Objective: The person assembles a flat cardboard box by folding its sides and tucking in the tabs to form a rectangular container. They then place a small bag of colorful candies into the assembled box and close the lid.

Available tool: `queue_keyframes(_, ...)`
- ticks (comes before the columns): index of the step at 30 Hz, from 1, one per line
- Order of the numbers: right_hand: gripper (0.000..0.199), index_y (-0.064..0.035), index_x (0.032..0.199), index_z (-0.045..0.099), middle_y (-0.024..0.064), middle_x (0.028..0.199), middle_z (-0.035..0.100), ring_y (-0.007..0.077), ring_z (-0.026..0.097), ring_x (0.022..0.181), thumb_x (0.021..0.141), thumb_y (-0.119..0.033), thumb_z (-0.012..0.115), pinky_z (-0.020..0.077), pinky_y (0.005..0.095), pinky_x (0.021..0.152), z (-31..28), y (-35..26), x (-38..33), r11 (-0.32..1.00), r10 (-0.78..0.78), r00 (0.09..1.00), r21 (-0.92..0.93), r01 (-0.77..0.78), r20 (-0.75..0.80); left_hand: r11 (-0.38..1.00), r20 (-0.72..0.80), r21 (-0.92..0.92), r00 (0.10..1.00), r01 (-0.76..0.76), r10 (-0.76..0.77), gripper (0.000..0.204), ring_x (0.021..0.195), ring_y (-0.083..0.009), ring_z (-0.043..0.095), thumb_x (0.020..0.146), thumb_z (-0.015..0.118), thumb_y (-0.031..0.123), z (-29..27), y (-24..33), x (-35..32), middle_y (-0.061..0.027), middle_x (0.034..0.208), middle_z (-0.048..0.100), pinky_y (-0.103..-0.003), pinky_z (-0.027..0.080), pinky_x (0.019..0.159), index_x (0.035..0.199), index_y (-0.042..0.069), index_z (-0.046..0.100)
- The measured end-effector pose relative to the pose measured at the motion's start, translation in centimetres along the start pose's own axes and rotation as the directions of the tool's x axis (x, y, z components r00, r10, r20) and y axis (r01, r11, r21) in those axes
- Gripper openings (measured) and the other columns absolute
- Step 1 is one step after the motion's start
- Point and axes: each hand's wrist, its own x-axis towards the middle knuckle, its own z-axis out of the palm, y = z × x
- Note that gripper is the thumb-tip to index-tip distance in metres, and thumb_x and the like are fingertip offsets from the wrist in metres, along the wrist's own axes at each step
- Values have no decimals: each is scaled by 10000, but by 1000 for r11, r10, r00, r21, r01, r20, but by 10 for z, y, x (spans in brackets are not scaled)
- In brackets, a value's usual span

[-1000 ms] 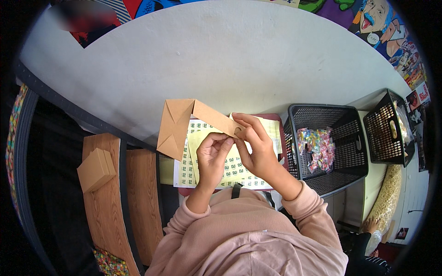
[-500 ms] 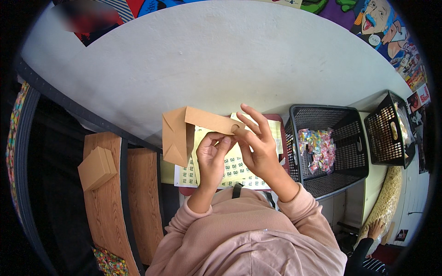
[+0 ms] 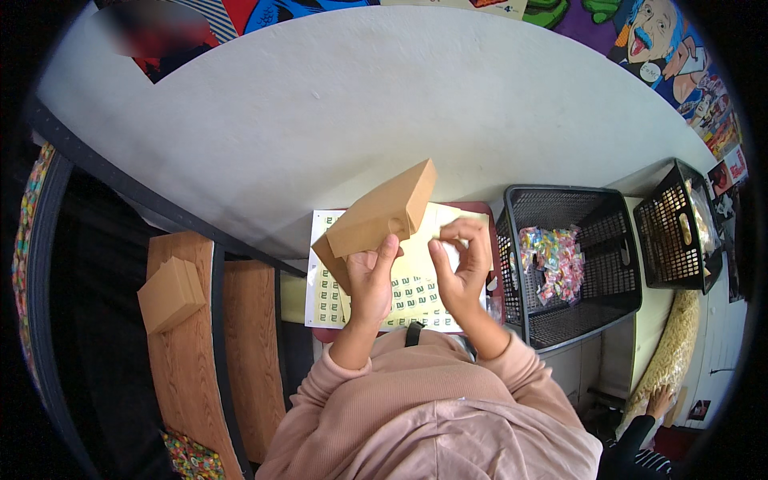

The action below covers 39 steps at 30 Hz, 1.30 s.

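My left hand is closed on a brown cardboard box, its thumb on the side with a small round mark. The box is tilted up and a flap hangs at its lower left. To its right, my right hand is apart from the box, fingers curled and the index finger close to the thumb. Anything between those fingertips is too small to make out. Beneath both hands lie pale yellow sticker sheets with rows of small dark-printed labels, on a dark red surface.
Right of the sheets stands a black plastic crate with colourful wrapped sweets. A second black crate is beyond it. Another person's hand touches a long clear bag. At left, a cardboard box sits on a wooden shelf.
The box has been turned in my left hand and now points up and to the right. My right hand has come off the box flap and drawn slightly right, fingers curling in.
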Motion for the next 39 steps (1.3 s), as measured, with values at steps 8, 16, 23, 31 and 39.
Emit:
queue_keyframes(8, 151, 3, 921, 588, 38, 864, 582, 97, 534, 793, 782, -48, 618, 440, 250, 721, 16, -16, -3, 612, 468, 824, 555, -564, 321, 943, -32, 184, 957, -279, 290, 227, 932, -120, 521, 811, 576, 13, 8, -7, -1, -60, 999, 548, -245, 430, 796, 1023, -7, 500)
queue_keyframes(16, 52, -36, 827, 562, 15, 817, 592, 71, 514, 802, 816, -84, 576, 407, 219, 749, 30, -20, -4, 466, 519, 759, 614, -637, 393, 890, -21, 266, 920, -371, 390, 213, 915, -122, 541, 830, 551, 33, 5, -8, -4, -81, 992, 566, -247, 435, 788, 1029, -28, 506)
queue_keyframes(23, 71, -30, 839, 554, 12, 807, 583, 72, 509, 785, 832, -100, 561, 408, 221, 746, 32, -14, -8, 488, 502, 773, 611, -623, 387, 895, -57, 224, 912, -385, 406, 180, 879, -116, 554, 817, 553, 9, 3, -14, -5, -79, 970, 572, -239, 453, 754, 993, -25, 530)
queue_keyframes(31, 107, -13, 878, 547, 30, 849, 581, 79, 509, 817, 852, -116, 544, 407, 230, 767, 34, -20, -10, 547, 461, 819, 617, -566, 342, 938, -40, 134, 944, -320, 328, 179, 911, -119, 535, 844, 500, 34, 4, -10, -5, -75, 986, 566, -255, 430, 795, 1008, -33, 525)
queue_keyframes(39, 114, -1, 897, 545, 40, 875, 584, 84, 509, 830, 858, -108, 534, 402, 232, 770, 38, -20, -9, 591, 471, 822, 578, -563, 319, 951, -23, 113, 956, -288, 293, 200, 926, -129, 521, 866, 485, 73, -2, -15, -2, -69, 1003, 555, -278, 405, 832, 1046, -11, 510)
